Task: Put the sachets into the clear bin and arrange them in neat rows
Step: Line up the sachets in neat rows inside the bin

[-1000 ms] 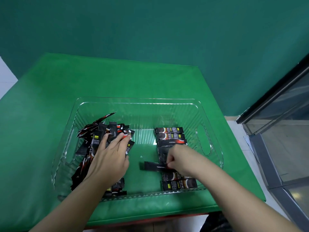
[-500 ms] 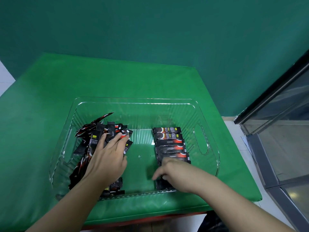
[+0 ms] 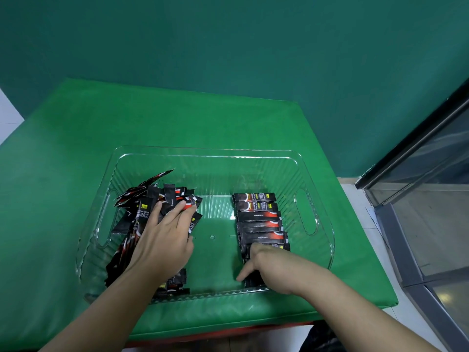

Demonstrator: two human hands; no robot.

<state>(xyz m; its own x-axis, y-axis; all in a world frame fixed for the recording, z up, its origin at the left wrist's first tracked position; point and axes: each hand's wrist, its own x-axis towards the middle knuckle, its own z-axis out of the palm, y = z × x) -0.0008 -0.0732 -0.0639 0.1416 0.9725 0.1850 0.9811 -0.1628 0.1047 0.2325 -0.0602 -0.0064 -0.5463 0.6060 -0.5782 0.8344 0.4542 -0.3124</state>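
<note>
The clear bin (image 3: 317,189) sits on the green tabletop (image 3: 76,153), toward its near edge. At the bin's left end, the left hand (image 3: 165,240) lies flat with fingers spread on a loose heap of sachets (image 3: 142,214). Toward the right end, a neat row of sachets (image 3: 258,219) runs front to back; the right hand (image 3: 264,268) rests on its near end, fingers loosely curled and pressing down.

In the bin (image 3: 316,174), loose sachets (image 3: 142,207) lie left, a row (image 3: 258,219) right, seemingly overlapping.
</note>
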